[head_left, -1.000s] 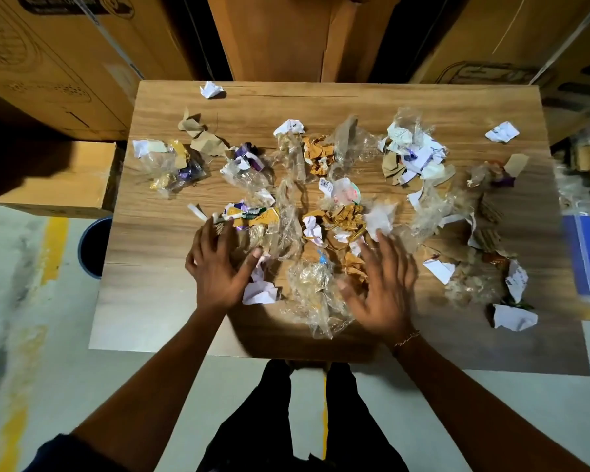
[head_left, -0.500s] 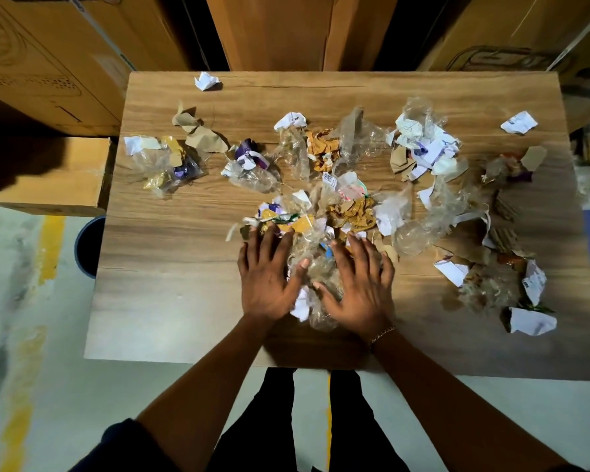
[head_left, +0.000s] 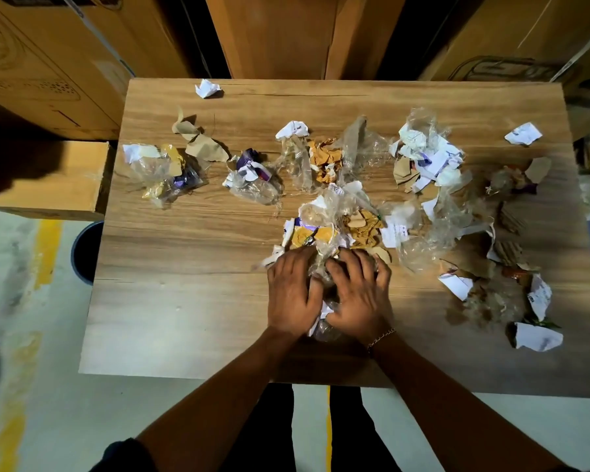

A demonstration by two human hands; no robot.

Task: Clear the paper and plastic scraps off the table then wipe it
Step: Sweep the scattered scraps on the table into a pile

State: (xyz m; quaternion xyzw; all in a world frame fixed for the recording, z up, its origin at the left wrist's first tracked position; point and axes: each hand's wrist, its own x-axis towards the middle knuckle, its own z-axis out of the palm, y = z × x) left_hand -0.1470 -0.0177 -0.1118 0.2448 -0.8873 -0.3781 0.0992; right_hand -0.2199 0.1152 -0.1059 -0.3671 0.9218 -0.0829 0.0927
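- The left hand [head_left: 292, 294] and right hand [head_left: 358, 294] sit side by side near the middle of the wooden worktop [head_left: 184, 301], fingers curled down and closed around a bunched heap of scraps [head_left: 334, 233] of clear plastic, white paper and brown paper.
- The near-left part of the worktop, from the hands out to the left edge and the front edge, is bare wood.
- Loose scraps lie in a band across the far half: a plastic clump [head_left: 164, 178] close to the left edge, a purple-and-white clump [head_left: 249, 175] beside it, and a white paper pile [head_left: 426, 155] to the right.
- One crumpled white ball [head_left: 206, 88] rests just inside the far edge; another white piece [head_left: 523, 133] sits near the far-right corner.
- A torn white sheet [head_left: 537, 337] lies toward the near-right, close to the right edge.
- Cardboard boxes [head_left: 48, 63] crowd the far and left sides; a dark round bin [head_left: 84, 250] stands on the floor just beside the left edge.
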